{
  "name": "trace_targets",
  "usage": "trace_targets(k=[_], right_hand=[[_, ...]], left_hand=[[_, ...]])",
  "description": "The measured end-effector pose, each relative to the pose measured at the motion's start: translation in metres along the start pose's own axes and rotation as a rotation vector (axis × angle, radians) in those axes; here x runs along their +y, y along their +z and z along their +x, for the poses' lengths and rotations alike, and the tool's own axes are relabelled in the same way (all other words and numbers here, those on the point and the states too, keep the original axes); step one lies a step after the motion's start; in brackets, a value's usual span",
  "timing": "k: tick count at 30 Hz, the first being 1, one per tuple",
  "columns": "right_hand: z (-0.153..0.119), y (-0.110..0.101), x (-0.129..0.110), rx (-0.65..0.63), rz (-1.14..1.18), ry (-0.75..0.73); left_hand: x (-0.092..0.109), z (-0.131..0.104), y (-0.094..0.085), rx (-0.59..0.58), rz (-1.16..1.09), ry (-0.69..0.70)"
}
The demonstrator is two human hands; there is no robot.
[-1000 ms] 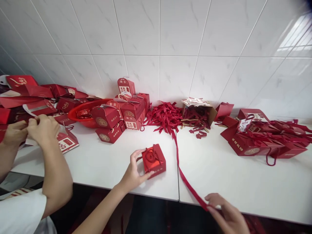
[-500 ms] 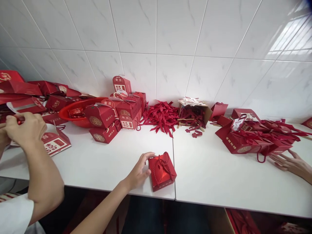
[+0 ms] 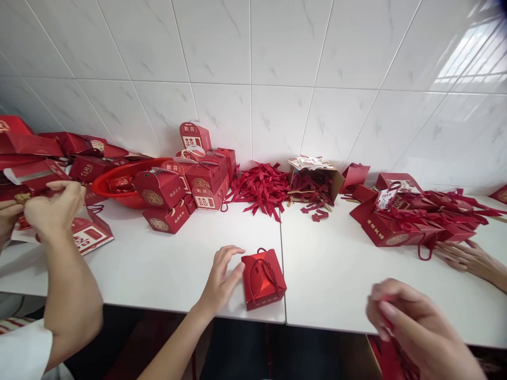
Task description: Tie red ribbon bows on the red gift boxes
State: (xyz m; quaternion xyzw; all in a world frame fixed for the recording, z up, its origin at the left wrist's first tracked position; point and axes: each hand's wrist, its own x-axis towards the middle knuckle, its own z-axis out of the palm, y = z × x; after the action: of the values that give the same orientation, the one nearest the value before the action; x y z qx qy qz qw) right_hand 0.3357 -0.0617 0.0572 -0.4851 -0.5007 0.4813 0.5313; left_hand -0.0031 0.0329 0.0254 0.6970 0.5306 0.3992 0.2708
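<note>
At the far left of the white worktop (image 3: 166,264): one co-worker's pair of hands (image 3: 53,208), pinching something small between them over a printed red carton (image 3: 89,235); flat red cartons (image 3: 27,150) stacked behind.

Left of centre, against the tiled wall: one red basin (image 3: 113,184), and just beside it a cluster of made-up gift boxes (image 3: 190,182), one standing on top of the others.

Near the front edge, at centre: the person's left hand (image 3: 222,277), fingers spread and slack, fingertips against the left side of a small red box (image 3: 262,278). Box upright, top flaps closed, twisted cord handle lying across the top. Hand steadies it and grips nothing.

Behind, by the wall: a heap of cut red ribbons (image 3: 261,187); an open cardboard carton (image 3: 335,182) tipped on its side, with paper tags on top.

Right foreground: the person's right hand (image 3: 412,322), blurred, fingers curled inward at the worktop's edge; whether anything is pinched in them I cannot tell.

Far right: a pile of unfolded boxes with cords (image 3: 404,224); a second co-worker's hand (image 3: 463,257) flat beside it.

Judgement: the box looks closed and unribboned. A ribbon would call for both hands, with the box kept square.
</note>
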Motion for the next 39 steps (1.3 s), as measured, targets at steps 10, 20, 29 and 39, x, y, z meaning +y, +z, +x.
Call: trace_targets(k=[10, 20, 29, 39], right_hand=[[0.067, 0.083, -0.011, -0.354, -0.099, 0.126], [0.099, 0.104, -0.001, -0.474, -0.078, 0.256], [0.108, 0.109, 0.0, -0.53, -0.02, 0.25], [0.106, 0.111, 0.002, -0.486, -0.35, 0.072]], left_hand=[[0.039, 0.004, -0.002, -0.1, 0.072, 0.216], [0.038, -0.012, 0.009, -0.11, 0.056, -0.052], [0.035, 0.001, 0.02, -0.266, 0.017, 0.042], [0.038, 0.016, 0.025, -0.212, -0.055, 0.04]])
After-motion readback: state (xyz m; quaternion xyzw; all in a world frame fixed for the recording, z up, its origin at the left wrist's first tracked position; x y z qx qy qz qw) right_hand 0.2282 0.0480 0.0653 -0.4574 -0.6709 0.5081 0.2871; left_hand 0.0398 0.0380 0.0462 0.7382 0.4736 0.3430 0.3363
